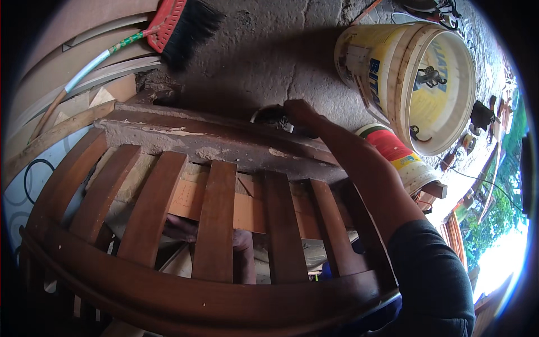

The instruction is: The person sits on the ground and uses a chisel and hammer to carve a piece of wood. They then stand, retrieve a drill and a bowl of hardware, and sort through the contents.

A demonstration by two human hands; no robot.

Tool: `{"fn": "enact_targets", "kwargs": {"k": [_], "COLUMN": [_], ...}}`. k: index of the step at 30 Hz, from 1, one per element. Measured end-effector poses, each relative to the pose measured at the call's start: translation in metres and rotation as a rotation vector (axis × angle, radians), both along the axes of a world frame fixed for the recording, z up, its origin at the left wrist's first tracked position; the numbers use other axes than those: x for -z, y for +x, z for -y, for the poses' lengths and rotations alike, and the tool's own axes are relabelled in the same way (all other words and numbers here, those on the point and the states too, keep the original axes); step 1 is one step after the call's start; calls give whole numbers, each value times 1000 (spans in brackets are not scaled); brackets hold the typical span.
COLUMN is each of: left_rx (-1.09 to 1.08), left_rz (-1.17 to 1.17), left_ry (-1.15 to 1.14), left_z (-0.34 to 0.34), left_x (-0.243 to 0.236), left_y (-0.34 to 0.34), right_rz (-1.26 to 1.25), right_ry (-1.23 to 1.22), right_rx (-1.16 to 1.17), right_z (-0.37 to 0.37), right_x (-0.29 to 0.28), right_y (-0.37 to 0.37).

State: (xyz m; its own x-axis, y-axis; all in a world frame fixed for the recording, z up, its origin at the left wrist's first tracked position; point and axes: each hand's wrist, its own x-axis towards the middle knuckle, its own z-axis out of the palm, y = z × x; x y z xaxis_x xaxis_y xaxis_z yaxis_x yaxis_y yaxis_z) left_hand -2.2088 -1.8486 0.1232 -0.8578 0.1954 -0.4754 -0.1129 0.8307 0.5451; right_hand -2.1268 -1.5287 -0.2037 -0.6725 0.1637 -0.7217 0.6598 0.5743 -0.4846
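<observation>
A brown wooden slatted frame point(215, 224), like the back of a bench or chair, spans the space before me. My right arm reaches over its right side, and my right hand point(302, 114) is closed just beyond the thick rail point(224, 147). Right beside that hand sits a small round container point(270, 115) with dark contents; what the fingers hold is hidden. My left hand point(242, 240) shows only in pieces through the gaps between the slats, below a strip of brown cardboard point(250, 213). Its grip is covered by the slats.
A large whitish-yellow bucket point(370, 67) lies tipped at the upper right, with a smaller red, white and yellow bucket point(387, 145) nearer my arm. A red broom point(167, 25) with black bristles rests at the upper left, against stacked boards point(106, 50). Rough concrete floor point(264, 62) stretches beyond the frame.
</observation>
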Motion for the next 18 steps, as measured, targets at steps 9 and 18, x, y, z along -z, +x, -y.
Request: {"fn": "enact_targets", "kwargs": {"k": [9,18], "left_rx": [35,61], "left_rz": [20,20], "left_ry": [16,38], "left_z": [-7,-12], "left_x": [7,10], "left_y": [-1,5], "right_rz": [-97,-252], "right_ry": [192,332], "right_rx": [145,211], "right_z": [-78,-125], "right_x": [-31,-60], "right_y": [-26,-51]}}
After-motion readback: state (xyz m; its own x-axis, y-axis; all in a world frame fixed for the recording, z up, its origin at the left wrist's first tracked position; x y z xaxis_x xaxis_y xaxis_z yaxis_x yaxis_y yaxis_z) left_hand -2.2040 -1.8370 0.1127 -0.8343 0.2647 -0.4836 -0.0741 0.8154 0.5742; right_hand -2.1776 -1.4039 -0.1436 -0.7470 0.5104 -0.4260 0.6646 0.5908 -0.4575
